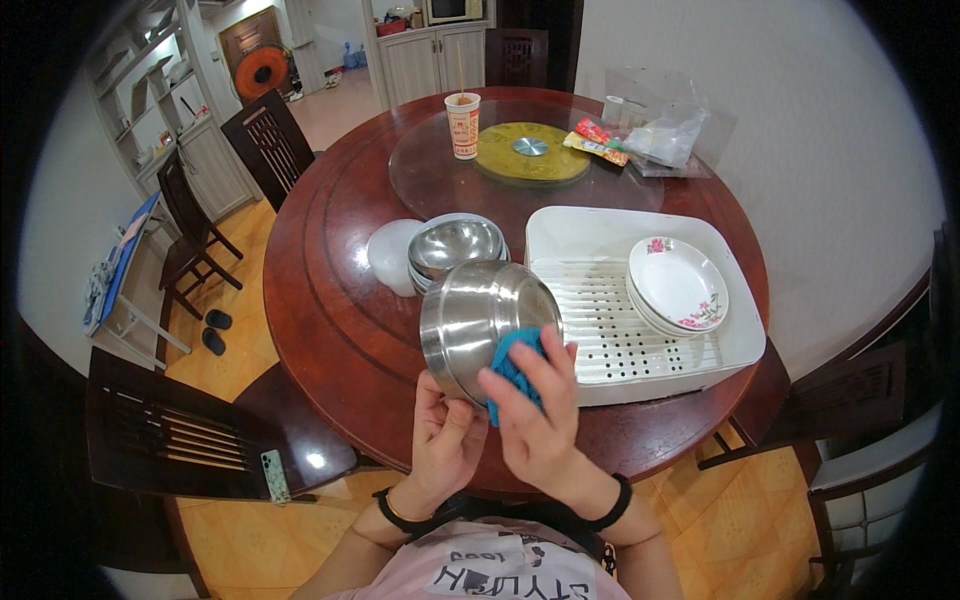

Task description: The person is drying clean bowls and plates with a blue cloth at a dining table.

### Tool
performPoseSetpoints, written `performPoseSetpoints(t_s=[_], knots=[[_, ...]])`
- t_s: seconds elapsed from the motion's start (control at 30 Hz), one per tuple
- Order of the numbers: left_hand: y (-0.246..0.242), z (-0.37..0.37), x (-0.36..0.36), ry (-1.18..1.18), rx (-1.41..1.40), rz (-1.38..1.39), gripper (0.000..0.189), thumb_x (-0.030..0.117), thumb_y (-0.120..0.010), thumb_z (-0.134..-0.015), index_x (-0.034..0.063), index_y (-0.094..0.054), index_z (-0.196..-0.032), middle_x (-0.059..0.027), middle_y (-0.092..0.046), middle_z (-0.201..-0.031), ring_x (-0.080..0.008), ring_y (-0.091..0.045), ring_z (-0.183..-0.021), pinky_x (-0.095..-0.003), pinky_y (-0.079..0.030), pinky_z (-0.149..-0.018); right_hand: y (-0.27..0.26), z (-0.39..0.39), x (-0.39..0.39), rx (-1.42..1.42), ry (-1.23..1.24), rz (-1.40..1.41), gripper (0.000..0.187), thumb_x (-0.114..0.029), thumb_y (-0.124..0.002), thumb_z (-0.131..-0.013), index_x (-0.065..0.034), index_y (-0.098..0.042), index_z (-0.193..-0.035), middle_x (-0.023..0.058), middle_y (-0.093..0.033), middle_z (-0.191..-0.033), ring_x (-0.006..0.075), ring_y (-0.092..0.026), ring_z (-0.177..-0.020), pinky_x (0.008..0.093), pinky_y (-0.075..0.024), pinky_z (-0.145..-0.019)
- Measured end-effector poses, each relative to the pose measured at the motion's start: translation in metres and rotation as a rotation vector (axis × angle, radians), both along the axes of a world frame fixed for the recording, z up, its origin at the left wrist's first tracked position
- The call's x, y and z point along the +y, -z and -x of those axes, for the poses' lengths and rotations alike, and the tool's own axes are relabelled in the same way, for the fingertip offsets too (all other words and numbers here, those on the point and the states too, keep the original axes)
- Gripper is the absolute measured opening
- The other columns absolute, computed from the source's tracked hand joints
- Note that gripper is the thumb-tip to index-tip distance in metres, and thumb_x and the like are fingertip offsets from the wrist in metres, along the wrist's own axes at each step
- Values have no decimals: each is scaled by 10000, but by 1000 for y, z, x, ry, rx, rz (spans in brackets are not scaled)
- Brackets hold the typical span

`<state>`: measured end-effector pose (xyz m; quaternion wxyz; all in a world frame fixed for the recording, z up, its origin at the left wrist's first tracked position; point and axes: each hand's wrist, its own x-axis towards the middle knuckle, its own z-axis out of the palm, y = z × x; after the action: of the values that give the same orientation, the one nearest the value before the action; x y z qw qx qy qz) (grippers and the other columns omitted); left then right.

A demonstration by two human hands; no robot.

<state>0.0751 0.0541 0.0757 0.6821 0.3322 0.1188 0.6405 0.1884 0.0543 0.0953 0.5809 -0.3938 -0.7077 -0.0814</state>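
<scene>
A large stainless steel bowl (pixel 472 322) is tipped on its side above the near part of the round wooden table, its outer base facing right. My left hand (pixel 448 431) grips its lower rim. My right hand (pixel 536 409) presses a blue cloth (pixel 517 367) against the outside of the bowl near the base. Just behind the bowl stands a stack of smaller metal bowls (pixel 456 244), beside a whitish translucent lid or dish (pixel 391 251). To the right, a white plastic draining basket (pixel 577 386) holds a stack of floral white plates (pixel 675 281).
On the glass turntable (pixel 420 176) stands a paper cup with a stick (pixel 463 127). Colourful packets (pixel 596 142) and clear plastic bags (pixel 667 139) lie at the back right. A chair at the left (pixel 300 435) carries a phone (pixel 274 476); another chair (pixel 832 397) stands right.
</scene>
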Motion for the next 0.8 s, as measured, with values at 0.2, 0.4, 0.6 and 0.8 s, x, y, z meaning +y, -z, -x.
performPoseSetpoints(t_s=[0.2, 0.4, 0.6, 0.8], knots=[[3, 7, -3, 20, 22, -29, 241, 172, -590, -893, 100, -426, -1053, -18, -524, -1058, -135, -496, -1043, -350, -386, -957, -30, -31, 15, 138, -250, 197, 328, -17, -409, -898, 1, -518, -1207, 200, -474, -1281, 387, -396, -1255, 437, -295, -1032], [11, 16, 1, -42, 98, -156, 216, 183, -595, -892, 90, -438, -1008, -6, -550, -964, -122, -533, -955, -346, -402, -931, -12, -38, 8, 387, -205, 399, 325, -22, -379, -925, 20, -500, -1224, 175, -497, -1264, 271, -463, -1198, 329, -343, -999], [-32, 54, 20, -254, 1008, -953, 147, 167, -674, -795, 106, -569, -876, -7, -591, -862, -106, -568, -854, -456, -288, -1034, 0, -57, -9, 816, -76, 441, 346, -134, -448, -937, 2, -442, -1255, 125, -493, -1243, 195, -454, -1140, 312, -352, -970], [-48, 47, 12, -581, 1546, -1383, 105, 115, -628, -743, 182, -589, -814, 57, -576, -842, -76, -571, -858, -493, -138, -1092, -40, -44, -24, -351, -160, 81, 370, -61, -613, -786, 26, -534, -1136, 191, -545, -1120, 326, -594, -939, 366, -500, -825]])
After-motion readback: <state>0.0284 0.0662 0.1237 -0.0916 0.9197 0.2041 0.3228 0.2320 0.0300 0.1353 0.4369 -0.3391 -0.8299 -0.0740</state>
